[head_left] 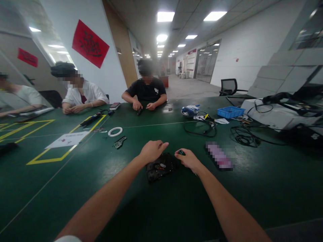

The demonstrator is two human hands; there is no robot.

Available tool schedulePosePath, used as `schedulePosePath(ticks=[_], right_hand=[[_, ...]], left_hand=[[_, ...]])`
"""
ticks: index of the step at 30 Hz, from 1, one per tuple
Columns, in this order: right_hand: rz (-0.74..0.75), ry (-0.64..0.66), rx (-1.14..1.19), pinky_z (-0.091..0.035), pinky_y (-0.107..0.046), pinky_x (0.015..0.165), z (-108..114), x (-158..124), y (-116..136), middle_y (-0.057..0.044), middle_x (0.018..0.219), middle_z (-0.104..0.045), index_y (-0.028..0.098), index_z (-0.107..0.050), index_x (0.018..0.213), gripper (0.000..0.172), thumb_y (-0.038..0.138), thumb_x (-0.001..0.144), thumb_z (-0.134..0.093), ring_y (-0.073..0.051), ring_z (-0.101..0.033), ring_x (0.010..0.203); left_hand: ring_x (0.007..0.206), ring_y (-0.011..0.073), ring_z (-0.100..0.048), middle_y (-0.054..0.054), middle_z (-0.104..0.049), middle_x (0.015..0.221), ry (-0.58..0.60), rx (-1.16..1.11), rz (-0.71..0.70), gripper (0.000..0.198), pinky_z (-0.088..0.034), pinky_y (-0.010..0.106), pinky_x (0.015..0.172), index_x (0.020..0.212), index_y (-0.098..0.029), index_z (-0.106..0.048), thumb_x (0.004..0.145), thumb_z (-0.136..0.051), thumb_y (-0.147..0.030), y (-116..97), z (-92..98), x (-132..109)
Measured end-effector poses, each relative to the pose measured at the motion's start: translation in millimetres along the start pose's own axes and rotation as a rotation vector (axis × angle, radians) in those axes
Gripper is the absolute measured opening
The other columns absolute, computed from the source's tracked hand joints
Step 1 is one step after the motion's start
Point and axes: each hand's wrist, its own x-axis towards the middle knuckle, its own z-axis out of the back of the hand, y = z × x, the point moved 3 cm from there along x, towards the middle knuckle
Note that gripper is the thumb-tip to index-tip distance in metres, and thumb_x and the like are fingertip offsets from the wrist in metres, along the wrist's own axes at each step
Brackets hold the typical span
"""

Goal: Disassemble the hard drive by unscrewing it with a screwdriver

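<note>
A black, flat device casing [159, 169] lies in front of me on the green table, with small parts showing on its upper face. My left hand [152, 152] is over its far left corner, thumb stretched out to the right and the other fingers partly hidden. Whether it touches the casing I cannot tell. To the right of the casing, my right hand [188, 160] is closed around a small dark green rounded object [181, 152], pinched between thumb and fingers. Most of that object is hidden by the hand.
Right of my hands lies a phone [219, 155]. Beyond it are black cables [244, 136], a blue tray [230, 112] and a bundle of gloves [189, 110]. A white ring [115, 131] and a circuit board [119, 142] lie left. Several people sit across the table [121, 208].
</note>
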Motion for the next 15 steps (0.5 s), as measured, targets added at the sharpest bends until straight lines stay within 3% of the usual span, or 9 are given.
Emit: schedulePosePath(ticks=[2,4,7,9,12,15], right_hand=[[0.042,-0.022,-0.061,-0.045,-0.024,0.056,0.9,1.6,-4.5,-0.001,0.079,-0.065,0.022,-0.066,0.114,0.032,0.041,0.088,-0.065,-0.013,-0.058,0.063],[0.14,-0.052,-0.135,-0.051,-0.029,0.072,-0.5,3.7,-5.2,-0.003,0.095,-0.07,0.025,-0.063,0.125,0.039,0.038,0.089,-0.065,-0.017,-0.065,0.081],[0.295,-0.064,-0.226,-0.047,-0.034,0.096,-7.2,10.7,-0.5,-0.005,0.123,-0.068,0.03,-0.055,0.138,0.046,0.035,0.093,-0.06,-0.021,-0.064,0.111],[0.351,-0.047,-0.274,-0.043,-0.035,0.103,-12.3,18.6,4.8,-0.005,0.134,-0.063,0.03,-0.053,0.141,0.045,0.034,0.096,-0.054,-0.022,-0.061,0.12],[0.372,-0.044,-0.35,-0.043,-0.036,0.102,-16.1,30.6,13.1,-0.005,0.132,-0.065,0.028,-0.057,0.137,0.04,0.033,0.098,-0.051,-0.023,-0.061,0.119],[0.345,-0.052,-0.374,-0.048,-0.035,0.089,-15.9,35.7,16.6,-0.006,0.113,-0.071,0.027,-0.062,0.129,0.034,0.035,0.098,-0.05,-0.021,-0.067,0.096]], left_hand=[[0.111,0.032,-0.063,0.016,-0.068,0.114,-0.053,-0.039,-0.058,0.063,-0.045,0.044,0.1,0.122,-0.02,-0.067,0.092,-0.043,-0.07,9.8,3.9,-28.1],[0.13,0.0337,-0.05,0.014,-0.053,0.14,-0.087,-0.054,-0.097,0.072,-0.04,0.047,0.11,0.144,-0.024,-0.051,0.088,-0.054,-0.069,24.5,-0.3,-59.6],[0.137,0.0375,-0.041,0.014,-0.039,0.15,-0.042,-0.063,-0.104,0.095,-0.039,0.052,0.111,0.156,-0.031,-0.032,0.077,-0.067,-0.07,45.6,-19.8,-95.9],[0.139,0.0418,-0.036,0.015,-0.037,0.151,-0.029,-0.033,-0.133,0.113,-0.035,0.058,0.114,0.158,-0.033,-0.027,0.065,-0.077,-0.072,52.4,-31.1,-106.1],[0.14,0.0436,-0.032,0.016,-0.036,0.15,-0.044,-0.014,-0.14,0.114,-0.029,0.063,0.115,0.159,-0.033,-0.024,0.065,-0.077,-0.071,53.3,-33.4,-105.2],[0.143,0.0408,-0.03,0.015,-0.033,0.154,0.002,-0.095,-0.161,0.105,-0.029,0.061,0.117,0.159,-0.032,-0.023,0.074,-0.073,-0.067,51.3,-21.7,-101.4]])
